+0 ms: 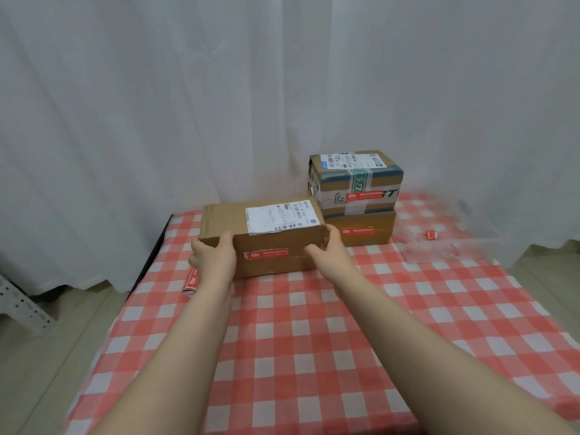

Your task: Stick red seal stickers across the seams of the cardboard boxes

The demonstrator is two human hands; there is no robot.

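A brown cardboard box (276, 243) with a white shipping label on top sits on the checked tablecloth (314, 340). A red seal sticker (266, 254) runs across its front seam. My left hand (213, 259) grips the box's left front corner, and my right hand (329, 249) grips its right end. Behind on the right, a taped box (356, 180) stands on a flatter box (367, 229); each bears a red sticker on its front.
A stack of red stickers (192, 282) lies by the table's left edge, partly hidden by my left wrist. A small red sticker piece (430, 235) and clear backing film (439, 249) lie at the right. White curtains hang behind the table.
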